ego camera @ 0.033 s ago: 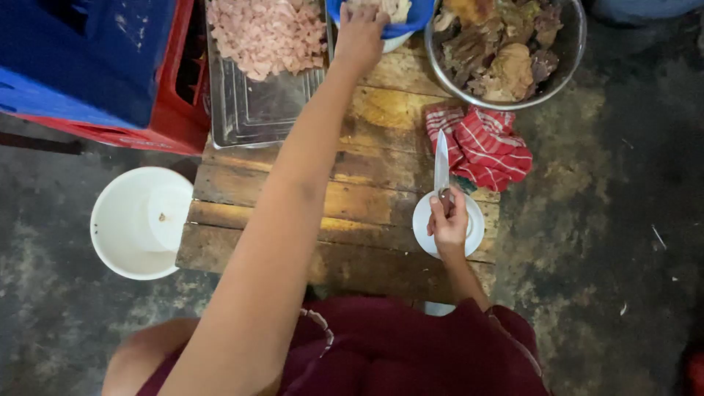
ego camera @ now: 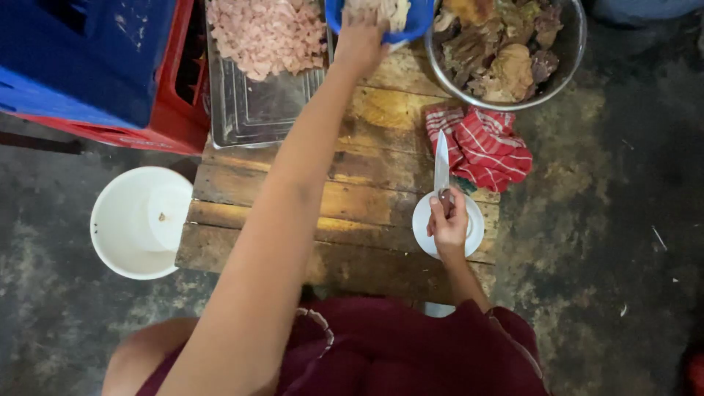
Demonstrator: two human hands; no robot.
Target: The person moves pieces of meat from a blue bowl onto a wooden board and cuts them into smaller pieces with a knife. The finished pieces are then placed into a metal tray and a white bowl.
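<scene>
Left hand at the bowl, right hand on the knife.
My left grip [ego camera: 361, 45] reaches the blue bowl [ego camera: 411, 22], closure unclear; my right grip [ego camera: 449, 220] clasps the knife [ego camera: 441, 165], blade pointing away, clear over the surface [ego camera: 367, 198].

A big metal bowl [ego camera: 565, 70] full of brown cooked meat sits at the far right end of the wooden tabletop [ego camera: 367, 191]. Just below it lies a red and white striped cloth [ego camera: 488, 150]. A shiny metal tray [ego camera: 253, 110] sits at the far left, with a heap of small pink meat bits [ego camera: 265, 35] at its top end. Beside the tray stands a red crate [ego camera: 172, 110] with a blue crate [ego camera: 81, 55] on top. A white bucket [ego camera: 121, 227] stands on the dark floor [ego camera: 609, 242], left of the tabletop.
</scene>
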